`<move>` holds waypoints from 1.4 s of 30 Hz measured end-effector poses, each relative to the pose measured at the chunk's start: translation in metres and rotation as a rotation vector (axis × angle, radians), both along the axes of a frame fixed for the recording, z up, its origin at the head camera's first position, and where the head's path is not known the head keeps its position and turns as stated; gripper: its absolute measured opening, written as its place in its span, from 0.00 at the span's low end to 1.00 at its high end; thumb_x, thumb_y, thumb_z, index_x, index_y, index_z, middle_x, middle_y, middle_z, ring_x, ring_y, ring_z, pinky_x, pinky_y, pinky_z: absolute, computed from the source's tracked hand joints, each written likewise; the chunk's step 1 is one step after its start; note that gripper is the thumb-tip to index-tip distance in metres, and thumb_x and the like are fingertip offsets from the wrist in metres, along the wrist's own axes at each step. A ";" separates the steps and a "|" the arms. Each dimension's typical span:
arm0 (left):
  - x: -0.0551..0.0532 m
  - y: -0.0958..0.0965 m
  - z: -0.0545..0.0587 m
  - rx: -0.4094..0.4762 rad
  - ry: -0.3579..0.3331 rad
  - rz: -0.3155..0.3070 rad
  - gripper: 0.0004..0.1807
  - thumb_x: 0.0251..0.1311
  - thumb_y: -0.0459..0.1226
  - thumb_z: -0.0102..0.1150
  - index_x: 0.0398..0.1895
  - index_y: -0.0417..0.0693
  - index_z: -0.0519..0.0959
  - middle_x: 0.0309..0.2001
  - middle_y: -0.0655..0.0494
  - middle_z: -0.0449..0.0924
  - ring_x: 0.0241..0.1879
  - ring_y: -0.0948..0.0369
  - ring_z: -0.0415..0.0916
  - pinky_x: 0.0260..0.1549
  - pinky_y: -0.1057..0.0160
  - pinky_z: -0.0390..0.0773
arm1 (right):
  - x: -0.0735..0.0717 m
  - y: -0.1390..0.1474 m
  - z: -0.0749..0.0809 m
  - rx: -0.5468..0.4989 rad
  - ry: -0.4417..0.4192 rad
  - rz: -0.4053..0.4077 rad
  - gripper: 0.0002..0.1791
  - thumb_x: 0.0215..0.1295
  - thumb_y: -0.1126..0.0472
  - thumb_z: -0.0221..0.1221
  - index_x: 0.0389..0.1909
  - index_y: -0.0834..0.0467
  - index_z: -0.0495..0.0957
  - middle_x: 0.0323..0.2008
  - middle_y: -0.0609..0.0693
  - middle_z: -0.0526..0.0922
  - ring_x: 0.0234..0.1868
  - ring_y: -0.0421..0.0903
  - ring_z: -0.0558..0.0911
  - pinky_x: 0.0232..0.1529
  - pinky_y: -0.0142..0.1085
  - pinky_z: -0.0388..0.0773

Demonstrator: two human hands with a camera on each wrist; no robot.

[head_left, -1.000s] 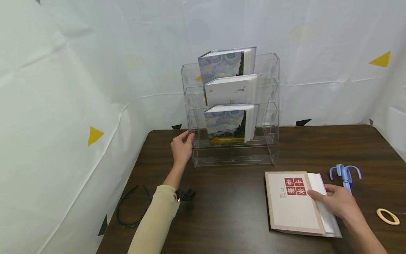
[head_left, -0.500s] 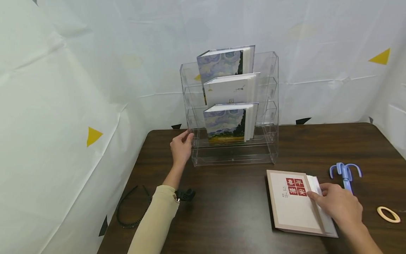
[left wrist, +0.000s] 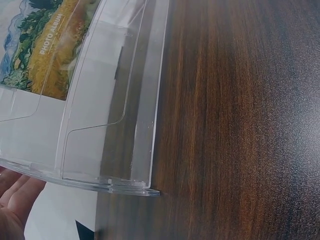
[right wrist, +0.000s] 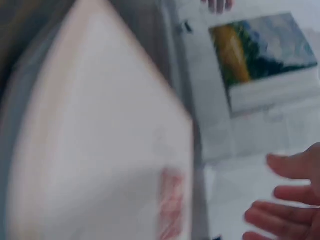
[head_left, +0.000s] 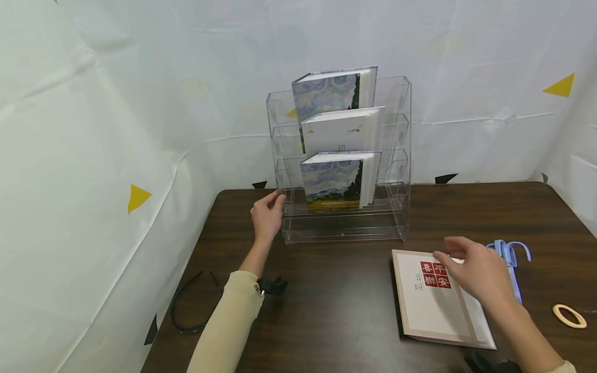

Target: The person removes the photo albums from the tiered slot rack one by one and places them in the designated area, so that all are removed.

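My left hand (head_left: 267, 217) grips the left side panel of a clear acrylic rack (head_left: 342, 240); in the left wrist view its fingers (left wrist: 22, 192) lie outside that panel. Three books stand in the tiers: a painting-covered one (head_left: 322, 96) on top, a white one (head_left: 331, 132) in the middle, and a painting-covered photo album (head_left: 333, 184) lowest. To the right of the rack, a beige photo album (head_left: 434, 311) with red square characters lies flat on the table. My right hand (head_left: 480, 274) hovers over its upper right corner with fingers extended, holding nothing.
Partly behind the right hand lies a blue multi-armed hook (head_left: 510, 259). A yellow oval ring (head_left: 570, 316) rests farther right, and a black headband (head_left: 186, 329) is at the left. White sheeting (head_left: 466, 67) hangs behind the dark wooden table (head_left: 326, 311).
The right hand shifted the beige album slightly and closed up its loose cover, then let go and rose up and to the left. The left hand has stayed at the rack.
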State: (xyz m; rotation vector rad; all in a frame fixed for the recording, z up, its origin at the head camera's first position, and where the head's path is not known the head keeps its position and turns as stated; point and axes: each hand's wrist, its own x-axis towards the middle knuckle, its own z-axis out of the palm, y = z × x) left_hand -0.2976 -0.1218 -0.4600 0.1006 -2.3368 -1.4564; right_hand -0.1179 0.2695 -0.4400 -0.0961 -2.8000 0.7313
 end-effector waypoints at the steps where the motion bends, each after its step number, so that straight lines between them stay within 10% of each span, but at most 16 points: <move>1: 0.000 0.000 0.000 0.001 0.003 0.000 0.18 0.63 0.44 0.65 0.52 0.45 0.84 0.43 0.50 0.87 0.42 0.56 0.83 0.45 0.53 0.78 | -0.006 -0.006 0.005 -0.033 0.030 0.032 0.28 0.61 0.52 0.67 0.54 0.69 0.77 0.42 0.68 0.84 0.39 0.66 0.83 0.34 0.56 0.76; 9: 0.000 0.003 0.000 -0.009 0.003 0.011 0.17 0.63 0.44 0.65 0.51 0.45 0.85 0.42 0.50 0.87 0.41 0.56 0.83 0.44 0.55 0.78 | -0.075 -0.059 0.037 -0.306 0.250 0.245 0.33 0.60 0.62 0.69 0.65 0.65 0.70 0.54 0.64 0.80 0.54 0.61 0.79 0.45 0.50 0.79; 18: -0.001 0.005 -0.002 -0.023 0.002 0.007 0.16 0.63 0.43 0.65 0.51 0.46 0.85 0.41 0.50 0.87 0.41 0.57 0.84 0.45 0.55 0.78 | -0.133 -0.092 0.044 -0.467 0.259 0.157 0.41 0.53 0.56 0.74 0.65 0.64 0.65 0.59 0.62 0.75 0.59 0.58 0.75 0.53 0.51 0.76; 28: 0.000 0.008 -0.002 -0.017 0.014 0.012 0.16 0.63 0.42 0.65 0.51 0.46 0.85 0.43 0.50 0.86 0.42 0.57 0.84 0.45 0.54 0.79 | -0.157 -0.086 0.049 -0.535 0.057 0.260 0.33 0.57 0.60 0.71 0.57 0.66 0.65 0.48 0.65 0.81 0.48 0.59 0.82 0.44 0.53 0.78; 42: 0.000 0.002 -0.004 0.005 0.010 0.021 0.17 0.63 0.44 0.64 0.51 0.46 0.85 0.43 0.50 0.86 0.42 0.56 0.84 0.45 0.54 0.79 | -0.138 -0.081 0.081 -0.501 0.161 0.403 0.24 0.60 0.62 0.69 0.55 0.66 0.74 0.45 0.63 0.84 0.41 0.53 0.85 0.32 0.31 0.80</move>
